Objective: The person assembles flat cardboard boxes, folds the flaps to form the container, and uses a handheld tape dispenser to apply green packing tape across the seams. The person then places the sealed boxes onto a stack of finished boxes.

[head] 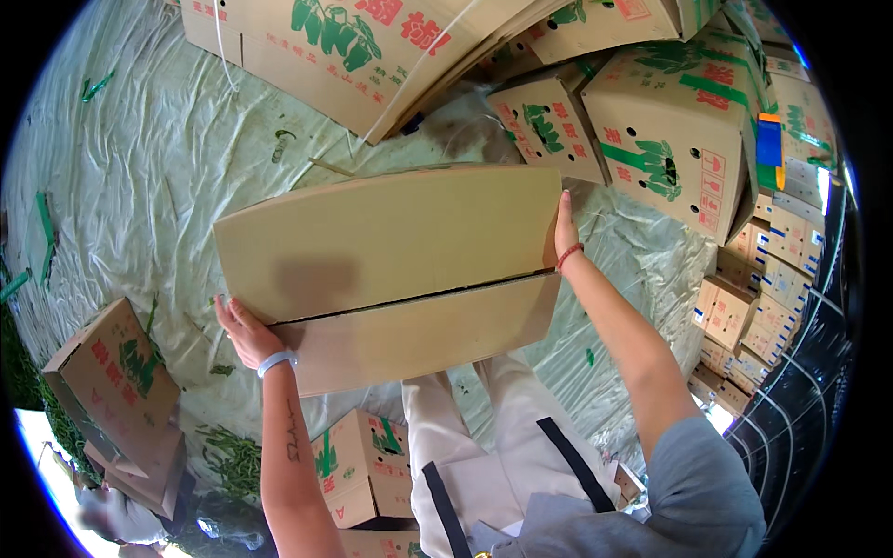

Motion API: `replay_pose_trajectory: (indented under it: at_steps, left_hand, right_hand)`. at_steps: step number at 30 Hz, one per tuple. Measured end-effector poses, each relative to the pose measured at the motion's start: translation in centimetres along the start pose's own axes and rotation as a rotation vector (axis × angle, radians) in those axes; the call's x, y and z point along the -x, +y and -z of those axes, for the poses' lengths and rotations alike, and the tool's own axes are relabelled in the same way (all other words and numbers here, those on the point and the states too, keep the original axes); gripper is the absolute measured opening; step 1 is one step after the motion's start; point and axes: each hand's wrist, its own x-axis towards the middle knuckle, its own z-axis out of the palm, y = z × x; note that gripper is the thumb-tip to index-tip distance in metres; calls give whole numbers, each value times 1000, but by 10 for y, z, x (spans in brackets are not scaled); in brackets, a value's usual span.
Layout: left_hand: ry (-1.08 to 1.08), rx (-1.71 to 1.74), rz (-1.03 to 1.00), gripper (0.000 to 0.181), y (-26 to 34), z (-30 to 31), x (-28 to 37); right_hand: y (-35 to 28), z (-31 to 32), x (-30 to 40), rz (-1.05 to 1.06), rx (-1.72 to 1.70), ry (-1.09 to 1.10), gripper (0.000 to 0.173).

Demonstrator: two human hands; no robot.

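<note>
Before my legs I hold a plain brown cardboard box between both palms. Its face towards me has two flaps, with a dark, narrow gap running between their edges. My left hand presses the box's left end near that gap, fingers stretched along the edge. On the opposite end, my right hand lies flat with its fingers pointing up. The far sides and underside of the box are hidden. A round-cornered shadow falls on the larger flap.
Creased plastic sheeting covers the ground. Flattened printed cartons lie at the top; taped cartons stand at upper right. An open carton sits at left, near green peppers. Stacked boxes line the right. Another person is at lower left.
</note>
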Motion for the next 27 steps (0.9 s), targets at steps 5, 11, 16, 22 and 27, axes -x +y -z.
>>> replay_pose_trajectory:
  at_steps: [5, 11, 16, 22, 27]
  left_hand:
    - [182, 168, -190, 38, 12, -13, 15]
    - [14, -427, -700, 38, 26, -13, 18]
    - [-27, -448, -676, 38, 32, -12, 22]
    - [-264, -451, -851, 42, 48, -43, 72]
    - [-542, -352, -1198, 58, 83, -85, 151]
  right_hand:
    - [46, 8, -2, 381, 438, 354, 60]
    - [34, -6, 10, 364, 609, 426, 58]
    - [43, 3, 1, 397, 649, 445, 59]
    - [37, 1, 3, 366, 641, 489, 60]
    - [40, 11, -4, 463, 611, 399, 61]
